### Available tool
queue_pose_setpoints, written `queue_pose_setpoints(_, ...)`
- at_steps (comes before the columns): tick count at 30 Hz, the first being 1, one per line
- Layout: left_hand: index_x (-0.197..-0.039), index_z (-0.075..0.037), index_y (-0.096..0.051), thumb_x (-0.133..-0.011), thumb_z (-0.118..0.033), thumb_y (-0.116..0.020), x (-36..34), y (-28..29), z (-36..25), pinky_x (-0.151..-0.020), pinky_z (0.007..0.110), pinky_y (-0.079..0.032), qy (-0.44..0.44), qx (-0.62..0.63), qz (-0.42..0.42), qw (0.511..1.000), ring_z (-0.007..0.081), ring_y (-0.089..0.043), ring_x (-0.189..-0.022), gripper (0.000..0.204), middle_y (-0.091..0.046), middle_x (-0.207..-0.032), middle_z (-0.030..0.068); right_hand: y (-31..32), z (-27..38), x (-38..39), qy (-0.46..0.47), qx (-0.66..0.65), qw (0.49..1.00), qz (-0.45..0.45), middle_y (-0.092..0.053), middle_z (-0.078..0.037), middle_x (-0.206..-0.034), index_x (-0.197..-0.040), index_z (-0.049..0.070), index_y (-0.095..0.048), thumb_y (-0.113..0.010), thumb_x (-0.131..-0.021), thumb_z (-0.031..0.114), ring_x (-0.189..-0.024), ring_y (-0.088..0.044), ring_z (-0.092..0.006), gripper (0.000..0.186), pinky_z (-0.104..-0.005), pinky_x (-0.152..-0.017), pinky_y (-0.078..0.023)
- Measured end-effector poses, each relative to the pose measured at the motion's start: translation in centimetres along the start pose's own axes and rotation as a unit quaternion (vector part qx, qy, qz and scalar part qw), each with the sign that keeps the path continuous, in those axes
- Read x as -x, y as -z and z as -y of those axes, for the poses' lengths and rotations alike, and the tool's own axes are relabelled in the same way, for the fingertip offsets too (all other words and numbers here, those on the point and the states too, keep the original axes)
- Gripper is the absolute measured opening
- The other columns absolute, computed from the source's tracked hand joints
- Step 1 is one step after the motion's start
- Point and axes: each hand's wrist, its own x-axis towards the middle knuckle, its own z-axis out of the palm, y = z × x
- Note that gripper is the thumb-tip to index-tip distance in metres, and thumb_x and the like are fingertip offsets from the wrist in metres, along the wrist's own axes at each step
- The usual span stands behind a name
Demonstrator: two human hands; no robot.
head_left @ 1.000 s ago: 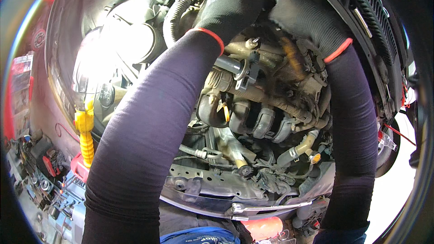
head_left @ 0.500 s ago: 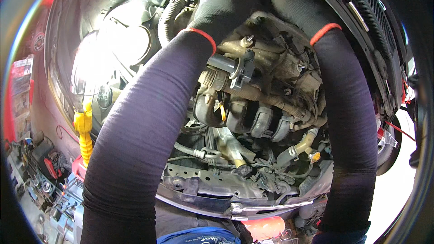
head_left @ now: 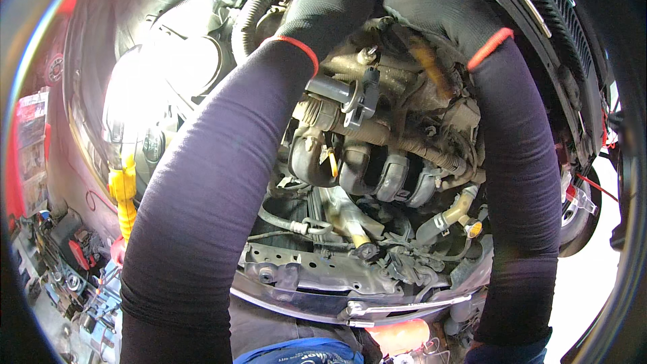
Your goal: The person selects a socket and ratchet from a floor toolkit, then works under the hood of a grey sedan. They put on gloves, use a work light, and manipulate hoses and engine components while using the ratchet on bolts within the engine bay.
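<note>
Both my hands wear dark gloves with red cuffs and reach to the far side of an open engine bay. My left hand (head_left: 330,3) is curled beside a ribbed hose (head_left: 253,17), its fingertips turned away from view. Close to it on the right, my right hand (head_left: 431,3) is bent into a closed shape, and what it grips is hidden. Below the right palm is a motion-blurred, brownish-orange long thing (head_left: 431,64), too smeared to name. A black ignition coil (head_left: 364,98) lies on the engine (head_left: 397,135) near my left wrist.
A glowing work light (head_left: 125,108) with a yellow handle (head_left: 122,192) stands left of my left forearm. Curved intake pipes (head_left: 357,168) and a yellow dipstick loop (head_left: 332,162) sit mid-bay. The front crossmember (head_left: 323,269) runs along the near side; a vented cowl (head_left: 552,13) borders the right.
My hands have shifted slightly, the right one pulling a little nearer and curling more. The blurred brownish-orange thing has appeared beneath it. The ignition coil has stayed on the engine.
</note>
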Motion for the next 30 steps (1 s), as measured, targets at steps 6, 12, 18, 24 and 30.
queue_pose_setpoints(6,-0.112,0.000,-0.068,-0.096,-0.031,-0.058,0.1,0.3,0.0,-0.089,0.050,-0.054,0.037,0.029,0.046,0.998,0.0446,-0.069,-0.099,0.036,-0.072,-0.103,0.0279,-0.5,-0.5,-0.2,0.064,0.058,0.990,-0.112,-0.071,-0.031,-0.102,-0.105,-0.005,-0.071,-0.061,-0.087,0.015,-0.096,-0.071,-0.0433,0.029,-0.0530,-0.088,-0.054)
queue_pose_setpoints(12,-0.108,-0.002,-0.069,-0.096,-0.028,-0.058,0.2,0.2,-0.4,-0.079,0.047,-0.056,-0.002,-0.051,-0.002,0.999,0.0390,-0.071,-0.086,0.031,-0.073,-0.092,0.0221,-1.2,-1.3,0.2,0.111,-0.104,0.988,-0.035,-0.072,-0.025,-0.108,-0.116,0.004,-0.070,-0.061,-0.091,0.012,-0.097,-0.071,-0.0399,0.029,-0.0469,-0.089,-0.055)
queue_pose_setpoints(18,-0.107,-0.007,-0.067,-0.098,-0.020,-0.060,0.7,1.1,0.2,-0.047,0.031,-0.044,0.179,0.240,0.133,0.945,0.0121,-0.055,-0.055,0.017,-0.061,-0.074,0.0028,-0.1,-1.2,1.7,0.090,-0.056,0.993,-0.048,-0.070,-0.023,-0.115,-0.124,0.005,-0.065,-0.063,-0.092,0.016,-0.101,-0.069,-0.0364,0.034,-0.0453,-0.091,-0.054)
queue_pose_setpoints(24,-0.122,-0.006,-0.065,-0.084,-0.020,-0.071,0.9,1.3,0.7,-0.084,0.046,-0.056,0.020,-0.017,0.114,0.993,0.0388,-0.070,-0.096,0.041,-0.071,-0.103,0.0230,-0.1,-0.2,1.3,0.096,-0.060,0.993,-0.033,-0.068,-0.021,-0.121,-0.132,0.007,-0.059,-0.065,-0.094,0.020,-0.105,-0.068,-0.0329,0.041,-0.0437,-0.093,-0.053)
queue_pose_setpoints(30,-0.126,-0.006,-0.064,-0.083,-0.014,-0.068,1.0,1.5,-0.4,-0.088,0.047,-0.055,-0.044,-0.112,0.106,0.987,0.0376,-0.070,-0.097,0.045,-0.072,-0.104,0.0229,0.2,-0.1,1.7,0.108,-0.087,0.990,-0.004,-0.066,-0.019,-0.127,-0.140,0.009,-0.054,-0.067,-0.095,0.023,-0.110,-0.066,-0.0294,0.049,-0.0420,-0.096,-0.053)
